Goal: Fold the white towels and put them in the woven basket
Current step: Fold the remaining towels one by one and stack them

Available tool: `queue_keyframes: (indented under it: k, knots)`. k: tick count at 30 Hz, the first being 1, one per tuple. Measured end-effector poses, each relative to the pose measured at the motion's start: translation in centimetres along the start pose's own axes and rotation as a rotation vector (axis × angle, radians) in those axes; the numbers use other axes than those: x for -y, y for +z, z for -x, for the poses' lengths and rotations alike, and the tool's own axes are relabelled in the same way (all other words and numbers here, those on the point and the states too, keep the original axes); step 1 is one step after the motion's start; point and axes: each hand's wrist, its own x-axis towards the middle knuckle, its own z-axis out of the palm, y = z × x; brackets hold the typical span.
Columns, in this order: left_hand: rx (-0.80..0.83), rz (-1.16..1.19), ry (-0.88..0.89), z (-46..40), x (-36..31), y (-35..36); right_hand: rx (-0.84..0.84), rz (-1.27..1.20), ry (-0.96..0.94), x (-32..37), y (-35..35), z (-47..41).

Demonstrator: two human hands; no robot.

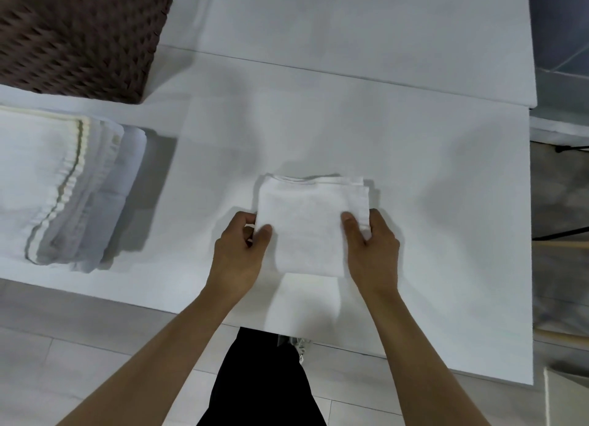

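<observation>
woven basket (pixel 76 33) cropped top-left, towel stack (pixel 63 186) cut off left

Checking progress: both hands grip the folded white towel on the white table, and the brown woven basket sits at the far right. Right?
Not quite. The head view shows the brown woven basket at far left; both hands, left and right, grip the folded white towel on the white table.

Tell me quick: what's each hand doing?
Left hand: grips the folded white towel's left edge.
Right hand: grips its right edge.

Soft, even overhead light, slightly dim. Shadows fall right of the towel stack (pixel 63 186) (wide-angle bending at edges).
</observation>
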Motion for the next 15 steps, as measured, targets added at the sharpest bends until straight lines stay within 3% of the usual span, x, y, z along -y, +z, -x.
queue_keyframes:
  k: [8, 12, 15]
  knots:
    - [-0.147, -0.141, -0.001, 0.2, -0.3, 0.4, -0.112, 0.045, 0.193, 0.8, 0.1, -0.3]
    - [-0.109, -0.147, -0.062, 0.7, -0.1, -0.2, -0.116, 0.167, 0.175, 1.0, -0.8, 1.4]
    - [-0.054, -0.115, -0.154, 1.5, -0.8, -0.7, -0.049, 0.165, 0.286, 1.4, -1.8, 3.1]
